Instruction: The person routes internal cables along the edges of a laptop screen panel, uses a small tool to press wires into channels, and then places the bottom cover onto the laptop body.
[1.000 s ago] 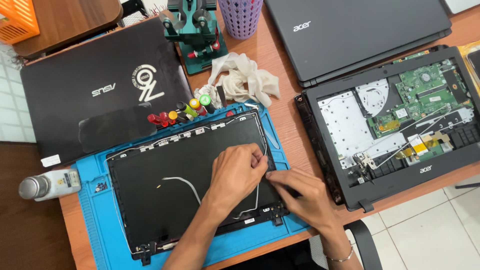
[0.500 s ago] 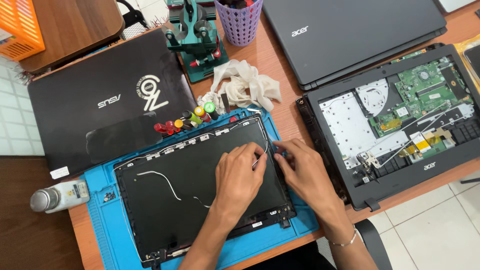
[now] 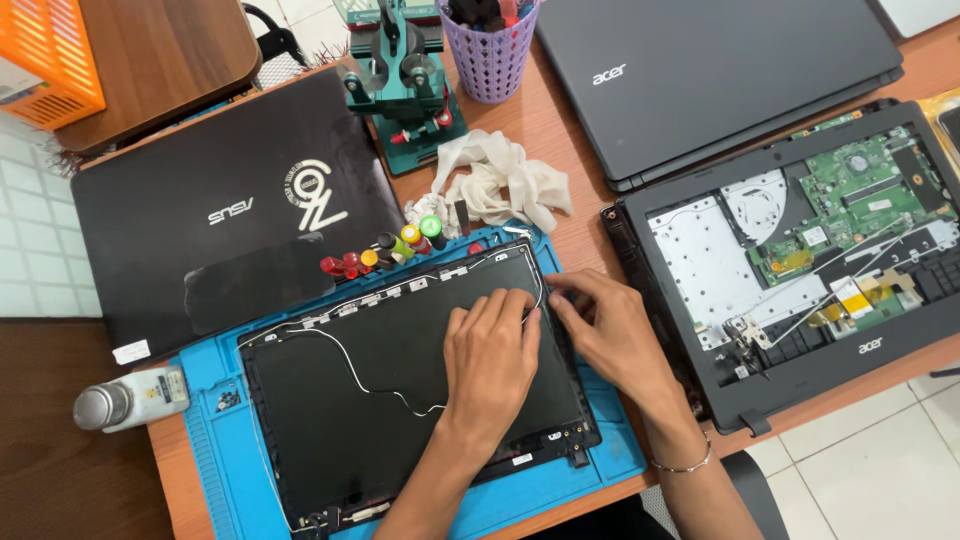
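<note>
A black laptop lid panel lies inside-up on a blue work mat. A thin white cable snakes across it and runs along its top edge. My left hand presses flat on the panel's right part, fingers toward the right rim. My right hand rests at the panel's upper right edge, with its fingertips pinching the cable beside my left fingers.
An opened laptop base with a green board lies to the right. Two closed black laptops lie behind. Coloured screwdriver handles, a white cloth, a green holder, a purple cup and a bottle surround the mat.
Both hands have slid from the panel's lower right corner up along its right edge toward the top right corner. The white cable now lies further across the panel.
</note>
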